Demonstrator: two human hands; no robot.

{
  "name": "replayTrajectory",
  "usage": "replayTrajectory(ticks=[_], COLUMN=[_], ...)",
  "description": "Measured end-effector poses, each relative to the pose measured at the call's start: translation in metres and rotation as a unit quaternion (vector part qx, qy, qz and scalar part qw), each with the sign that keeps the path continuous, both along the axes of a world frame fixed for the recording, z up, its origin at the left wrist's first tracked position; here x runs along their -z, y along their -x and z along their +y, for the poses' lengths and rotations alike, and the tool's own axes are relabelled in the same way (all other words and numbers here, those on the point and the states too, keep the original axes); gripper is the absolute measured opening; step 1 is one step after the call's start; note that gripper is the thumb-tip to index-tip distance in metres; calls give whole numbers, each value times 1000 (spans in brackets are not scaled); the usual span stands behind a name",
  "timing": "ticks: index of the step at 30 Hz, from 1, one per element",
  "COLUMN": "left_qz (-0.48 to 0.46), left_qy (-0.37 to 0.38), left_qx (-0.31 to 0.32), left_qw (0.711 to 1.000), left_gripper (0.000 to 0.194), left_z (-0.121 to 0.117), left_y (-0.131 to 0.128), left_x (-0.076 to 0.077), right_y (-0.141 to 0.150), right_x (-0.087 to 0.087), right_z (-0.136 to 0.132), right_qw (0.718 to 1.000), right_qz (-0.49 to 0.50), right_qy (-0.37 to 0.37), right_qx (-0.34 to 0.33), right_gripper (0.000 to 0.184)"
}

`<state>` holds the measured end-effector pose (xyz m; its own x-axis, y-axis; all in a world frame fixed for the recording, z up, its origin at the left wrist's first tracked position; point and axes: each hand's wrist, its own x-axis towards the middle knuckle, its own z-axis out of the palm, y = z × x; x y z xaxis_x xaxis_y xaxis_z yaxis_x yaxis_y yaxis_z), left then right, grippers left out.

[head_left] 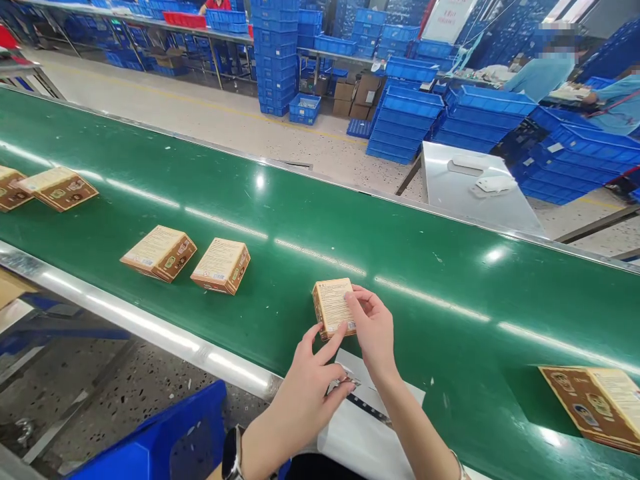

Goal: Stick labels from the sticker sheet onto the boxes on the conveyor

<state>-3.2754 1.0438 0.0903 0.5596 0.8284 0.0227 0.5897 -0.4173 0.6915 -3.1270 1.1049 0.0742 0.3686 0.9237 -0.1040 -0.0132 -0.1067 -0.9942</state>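
Observation:
A small brown and cream carton [331,303] rests on the green conveyor belt with its printed text side up. My right hand [375,330] grips its right edge, thumb on the top face and fingers at the far side. My left hand [307,387] is at the carton's near left corner, with two fingertips against it. Its thumb and another finger pinch a small, dark, shiny piece [347,382] whose kind I cannot make out. Beneath my hands lies a white sheet [360,433] with a black strip across it.
Similar cartons [167,253] lie to the left on the belt [280,320], and another carton [600,407] is at the right. A metal rail [220,367] edges the near side. A blue plastic stool [165,433] stands below. Across the aisle are stacked blue crates [405,120] and people working.

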Motion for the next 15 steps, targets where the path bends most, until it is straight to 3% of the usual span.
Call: replayTrajectory(ticks=[4, 7, 10, 12, 15], left_qz=[-13, -45, -117, -160, -178], left_qy=[5, 36, 74, 122, 205], left_qx=[2, 0, -27, -72, -149], left_qw=[1000, 998, 990, 977, 951], left_gripper=[19, 18, 18, 23, 36], left_z=[-2, -3, -7, -12, -19], left_y=[-7, -11, -11, -10, -6], left_x=[1, 1, -4, -11, -23], right_y=[-6, -25, -50, -62, -64], right_x=[2, 0, -17, -37, -66], right_z=[0, 5, -3, -23, -61], right_qw=[997, 998, 994, 979, 921], right_qz=[-69, -62, -107, -193, -296], right_qy=[6, 26, 25, -17, -95], right_qx=[18, 18, -15, -66, -233], right_gripper=[38, 58, 45, 30, 18])
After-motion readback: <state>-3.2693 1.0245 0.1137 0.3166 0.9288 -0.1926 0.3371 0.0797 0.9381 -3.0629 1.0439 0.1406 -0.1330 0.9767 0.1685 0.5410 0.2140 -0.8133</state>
